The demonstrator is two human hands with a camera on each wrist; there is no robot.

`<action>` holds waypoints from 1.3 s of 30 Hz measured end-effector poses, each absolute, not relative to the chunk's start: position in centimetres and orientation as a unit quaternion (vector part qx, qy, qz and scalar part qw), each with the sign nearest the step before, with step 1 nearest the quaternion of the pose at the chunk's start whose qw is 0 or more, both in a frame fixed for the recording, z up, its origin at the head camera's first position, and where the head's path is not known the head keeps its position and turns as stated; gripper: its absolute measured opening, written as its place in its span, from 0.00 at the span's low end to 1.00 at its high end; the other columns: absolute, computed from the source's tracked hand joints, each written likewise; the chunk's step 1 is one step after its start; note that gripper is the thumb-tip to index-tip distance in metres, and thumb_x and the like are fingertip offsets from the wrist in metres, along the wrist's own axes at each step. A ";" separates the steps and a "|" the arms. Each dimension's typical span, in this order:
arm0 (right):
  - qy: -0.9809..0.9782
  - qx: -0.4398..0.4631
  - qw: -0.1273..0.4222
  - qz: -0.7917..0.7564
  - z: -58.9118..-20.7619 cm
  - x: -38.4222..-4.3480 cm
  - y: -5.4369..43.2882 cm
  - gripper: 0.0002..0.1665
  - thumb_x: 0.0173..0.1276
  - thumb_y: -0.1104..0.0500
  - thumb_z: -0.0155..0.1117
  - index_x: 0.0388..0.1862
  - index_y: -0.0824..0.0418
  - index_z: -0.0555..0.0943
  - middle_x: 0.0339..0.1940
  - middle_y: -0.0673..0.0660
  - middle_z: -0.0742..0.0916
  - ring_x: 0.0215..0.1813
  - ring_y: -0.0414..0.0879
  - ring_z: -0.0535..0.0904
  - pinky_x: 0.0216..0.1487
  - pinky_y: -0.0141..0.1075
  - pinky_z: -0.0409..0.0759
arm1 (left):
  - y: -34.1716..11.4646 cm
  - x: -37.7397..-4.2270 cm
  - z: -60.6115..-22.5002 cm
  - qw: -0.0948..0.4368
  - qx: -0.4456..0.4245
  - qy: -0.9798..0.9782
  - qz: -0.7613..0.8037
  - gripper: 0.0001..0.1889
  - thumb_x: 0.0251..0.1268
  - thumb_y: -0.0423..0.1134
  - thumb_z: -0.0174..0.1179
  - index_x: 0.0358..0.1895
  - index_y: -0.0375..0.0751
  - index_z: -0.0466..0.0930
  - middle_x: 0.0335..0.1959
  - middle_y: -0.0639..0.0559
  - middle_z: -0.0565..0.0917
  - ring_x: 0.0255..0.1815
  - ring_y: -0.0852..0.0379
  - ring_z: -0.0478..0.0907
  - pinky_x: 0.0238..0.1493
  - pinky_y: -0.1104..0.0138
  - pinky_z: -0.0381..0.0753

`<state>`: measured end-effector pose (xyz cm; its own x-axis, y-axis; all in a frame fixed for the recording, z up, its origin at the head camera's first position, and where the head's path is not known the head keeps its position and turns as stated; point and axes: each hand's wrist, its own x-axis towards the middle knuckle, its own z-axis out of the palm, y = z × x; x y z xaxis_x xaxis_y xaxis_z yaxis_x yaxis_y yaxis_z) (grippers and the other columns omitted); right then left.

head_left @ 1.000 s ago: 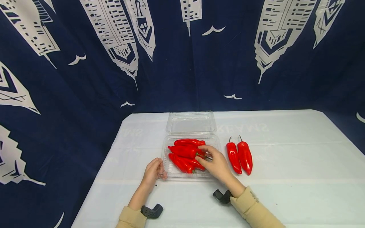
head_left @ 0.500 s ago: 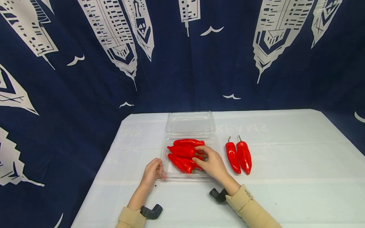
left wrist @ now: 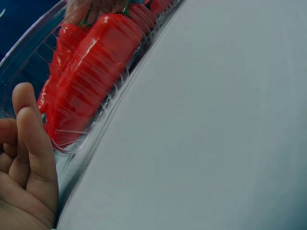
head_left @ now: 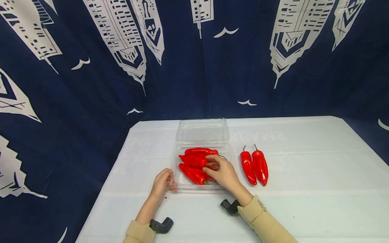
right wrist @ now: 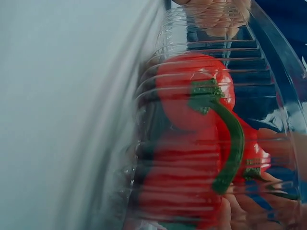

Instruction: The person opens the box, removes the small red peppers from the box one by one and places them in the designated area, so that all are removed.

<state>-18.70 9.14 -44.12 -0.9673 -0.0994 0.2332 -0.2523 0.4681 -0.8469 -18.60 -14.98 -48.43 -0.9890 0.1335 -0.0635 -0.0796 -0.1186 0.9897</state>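
Note:
A clear plastic clamshell container (head_left: 177, 157) holds several red peppers with green stems. My left hand (head_left: 162, 182) grips its near left corner, the fingers curled at the wall. Inside the container, my right hand (head_left: 225, 172) grips the stem end of a red pepper (head_left: 194, 161) between thumb and fingers. That pepper lies on top of others, its tip pointing left. In the right wrist view a red pepper with a long curved green stem (right wrist: 231, 143) shows through the ribbed wall, with the right fingers behind it. The front peppers (left wrist: 96, 62) show through the wall in the left wrist view.
The container's lid (head_left: 202, 131) lies folded back, away from me. To its right, two more red peppers (head_left: 248, 168) lie side by side on the white-covered table (head_left: 319, 168), stems pointing away. A dark blue printed cloth (head_left: 182, 84) hangs behind the table.
My right hand has shifted slightly to the left over the container, still at the pepper's stem end. The left hand stays at the corner.

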 end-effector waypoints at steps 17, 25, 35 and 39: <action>-0.865 0.064 0.060 0.493 -44.1 -19.2 8.5 0.24 0.52 0.56 0.75 0.49 0.59 0.80 0.38 0.53 0.85 0.37 0.44 0.81 0.40 0.37 0.81 | -14.9 -18.6 -48.3 0.069 0.025 0.659 0.748 0.12 0.72 0.35 0.37 0.27 0.38 0.63 0.13 0.52 0.63 0.13 0.58 0.73 0.20 0.68 0.77; -0.867 0.057 0.059 0.492 -44.1 -19.2 8.5 0.23 0.53 0.56 0.74 0.48 0.60 0.80 0.38 0.54 0.85 0.37 0.45 0.82 0.41 0.38 0.81 | -14.9 -18.6 -48.3 0.068 0.030 0.659 0.748 0.13 0.72 0.35 0.37 0.27 0.39 0.63 0.13 0.53 0.63 0.13 0.59 0.73 0.19 0.69 0.76; -0.851 0.031 0.051 0.521 -44.1 -19.3 8.8 0.25 0.52 0.57 0.74 0.49 0.60 0.79 0.43 0.55 0.84 0.41 0.47 0.82 0.43 0.39 0.81 | -14.9 -18.6 -48.4 0.069 0.026 0.662 0.746 0.13 0.72 0.36 0.38 0.27 0.38 0.62 0.13 0.52 0.63 0.14 0.58 0.73 0.20 0.68 0.77; -0.843 0.024 0.053 0.534 -43.9 -19.3 9.0 0.24 0.53 0.58 0.74 0.49 0.61 0.79 0.43 0.56 0.84 0.42 0.48 0.83 0.44 0.39 0.81 | -14.9 -18.6 -48.4 0.068 0.022 0.661 0.747 0.12 0.72 0.36 0.38 0.27 0.38 0.63 0.13 0.52 0.63 0.14 0.58 0.73 0.20 0.68 0.76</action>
